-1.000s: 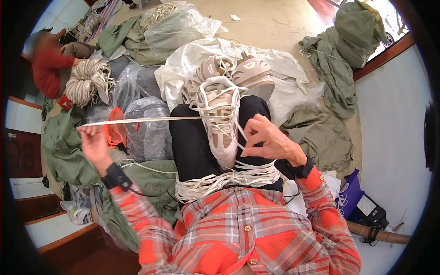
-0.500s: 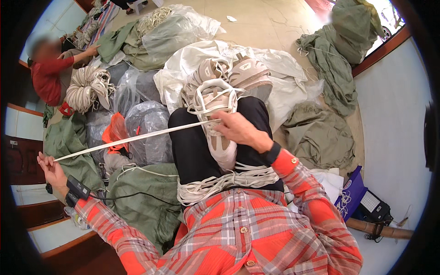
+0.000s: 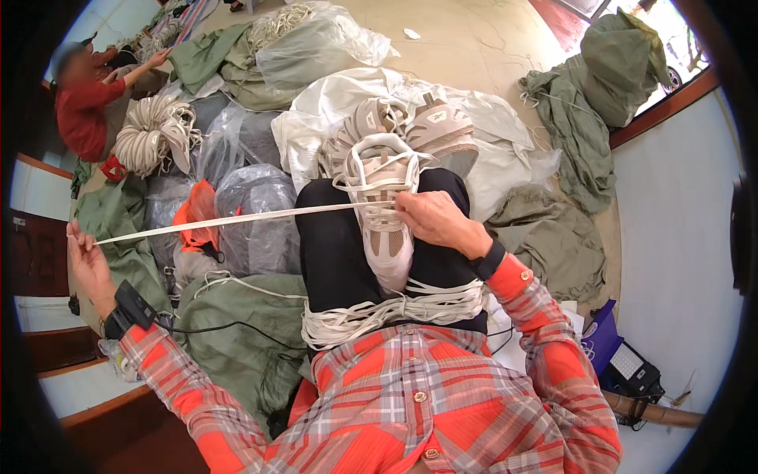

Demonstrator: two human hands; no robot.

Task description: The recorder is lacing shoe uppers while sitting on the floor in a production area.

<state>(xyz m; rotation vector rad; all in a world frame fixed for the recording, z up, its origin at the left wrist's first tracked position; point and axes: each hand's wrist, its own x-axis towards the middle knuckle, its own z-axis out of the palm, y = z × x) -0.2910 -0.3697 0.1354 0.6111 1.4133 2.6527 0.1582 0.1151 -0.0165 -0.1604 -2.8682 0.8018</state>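
Observation:
A beige and white sneaker [image 3: 388, 265] rests between my thighs, its toe toward me and its tongue standing up. A flat white shoelace [image 3: 237, 218] stretches taut from its eyelets far out to the left. My left hand [image 3: 88, 265] pinches the lace near its outer end. At the shoe's right side, my right hand [image 3: 442, 223] has its fingers closed on the lacing; the fingertips partly hide what they grip. Across my lap lies a bundle of white shoelaces [image 3: 387, 320]. More beige sneakers [image 3: 438, 130] stand just beyond the shoe.
A coiled row of beige shoes [image 3: 150, 134] lies at the left near a person in red [image 3: 87, 110]. Clear plastic bags [image 3: 257, 213], a white sack [image 3: 316, 99] and green sacks [image 3: 237, 340] surround me. A black cable [image 3: 229, 325] runs from my left wrist.
My left hand has risen a little, so the taut lace lies more level. My right hand has shifted slightly to the right along the shoe. The view has tilted slightly.

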